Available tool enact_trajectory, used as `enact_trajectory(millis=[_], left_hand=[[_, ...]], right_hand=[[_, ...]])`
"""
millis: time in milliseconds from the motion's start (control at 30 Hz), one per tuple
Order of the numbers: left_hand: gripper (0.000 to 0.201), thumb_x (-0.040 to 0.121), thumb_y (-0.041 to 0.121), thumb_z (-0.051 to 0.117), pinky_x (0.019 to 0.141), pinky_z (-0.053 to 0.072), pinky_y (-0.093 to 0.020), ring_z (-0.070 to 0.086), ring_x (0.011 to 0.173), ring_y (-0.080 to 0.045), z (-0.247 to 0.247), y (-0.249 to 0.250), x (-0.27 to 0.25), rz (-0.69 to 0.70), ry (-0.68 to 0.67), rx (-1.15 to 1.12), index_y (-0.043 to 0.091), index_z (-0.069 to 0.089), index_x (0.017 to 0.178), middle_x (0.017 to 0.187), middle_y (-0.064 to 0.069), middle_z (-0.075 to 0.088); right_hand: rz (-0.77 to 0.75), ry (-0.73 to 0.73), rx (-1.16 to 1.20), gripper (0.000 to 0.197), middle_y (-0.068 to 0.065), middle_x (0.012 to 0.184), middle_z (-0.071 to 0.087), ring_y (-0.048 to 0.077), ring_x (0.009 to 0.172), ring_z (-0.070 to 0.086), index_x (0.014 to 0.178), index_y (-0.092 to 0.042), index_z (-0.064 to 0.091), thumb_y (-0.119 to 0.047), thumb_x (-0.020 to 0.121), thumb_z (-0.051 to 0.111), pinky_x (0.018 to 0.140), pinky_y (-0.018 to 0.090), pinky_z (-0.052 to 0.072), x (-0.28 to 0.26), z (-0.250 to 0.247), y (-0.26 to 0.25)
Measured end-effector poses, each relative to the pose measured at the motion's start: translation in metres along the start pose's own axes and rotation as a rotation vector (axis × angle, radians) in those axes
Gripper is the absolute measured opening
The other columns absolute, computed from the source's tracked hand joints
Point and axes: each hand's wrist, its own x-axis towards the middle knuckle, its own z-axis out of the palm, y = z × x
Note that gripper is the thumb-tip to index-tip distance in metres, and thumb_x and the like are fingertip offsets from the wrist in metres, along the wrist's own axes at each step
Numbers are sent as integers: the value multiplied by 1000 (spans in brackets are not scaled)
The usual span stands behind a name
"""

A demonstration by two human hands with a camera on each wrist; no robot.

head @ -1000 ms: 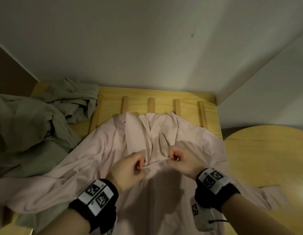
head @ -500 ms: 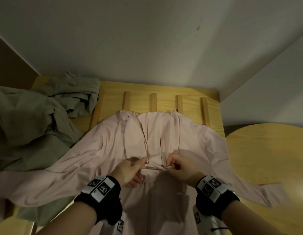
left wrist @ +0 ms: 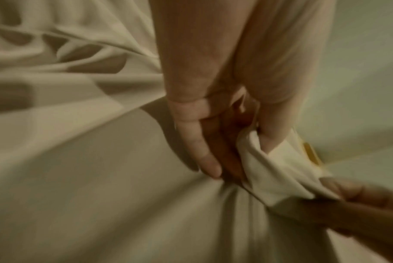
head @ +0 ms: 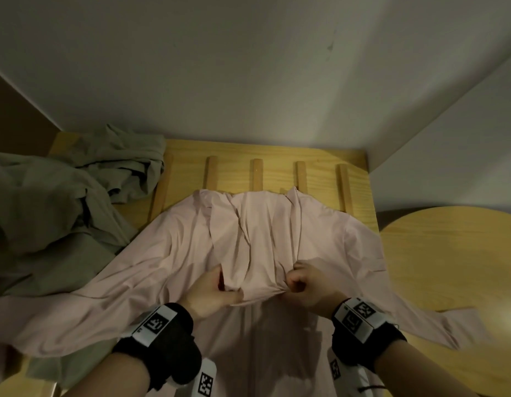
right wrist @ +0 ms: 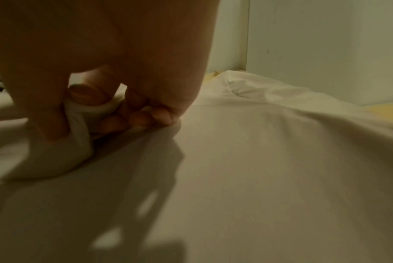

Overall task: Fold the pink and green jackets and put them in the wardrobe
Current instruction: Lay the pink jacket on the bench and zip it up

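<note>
- Head view: the crumpled pink fabric jacket [head: 262, 239] now lies flatter on the slatted pale wooden bench [head: 360, 196] (green one untouched).
- My left hand [head: 211, 293] and right hand [head: 308, 285] have drawn apart, each pinching its middle fold; spreading continues.

Black wrist straps [head: 162, 345], white square-code tags [head: 358, 315], bare forearms.

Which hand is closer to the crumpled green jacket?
Left. The left hand grips the pink jacket on the side where the green jacket lies; the right hand grips it farther away, toward the round table.
</note>
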Motion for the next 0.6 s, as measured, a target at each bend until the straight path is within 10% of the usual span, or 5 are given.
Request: enact_trajectory(millis=[100, 267, 433, 600], left_hand=[[50, 74, 22, 76, 62, 56, -27, 66, 84, -18, -3, -7, 1, -153, 21, 217, 8, 50, 114, 105, -8, 63], [52, 73, 66, 60, 39, 43, -18, 62, 45, -11, -13, 5, 15, -217, 246, 327, 14, 57, 72, 58, -1, 63], [37, 85, 46, 61, 52, 45, -21, 61, 71, -19, -21, 15, 35, -139, 282, 354, 10, 60, 78, 100, -10, 68], [28, 84, 30, 65, 66, 47, -30, 61, 74, -23, -25, 9, 34, -184, 239, 261, 11, 59, 65, 69, -4, 61]], right_hand=[[156, -116, 57, 45, -9, 60, 37, 2, 57, 34, 53, -24, 36, -35, 74, 74, 58, 12, 32, 3, 3, 9], [299, 43, 193, 43, -10, 55, 48, 3, 55, 46, 52, -23, 51, -53, 81, 60, 55, 12, 36, 16, -4, 17], [396, 140, -90, 47, -7, 60, 49, 9, 62, 49, 53, -23, 46, -61, 79, 56, 58, 20, 31, 27, -9, 19], [395, 39, -146, 35, -8, 71, 43, 15, 77, 44, 58, -24, 37, -37, 86, 55, 68, 24, 28, 28, -1, 30]])
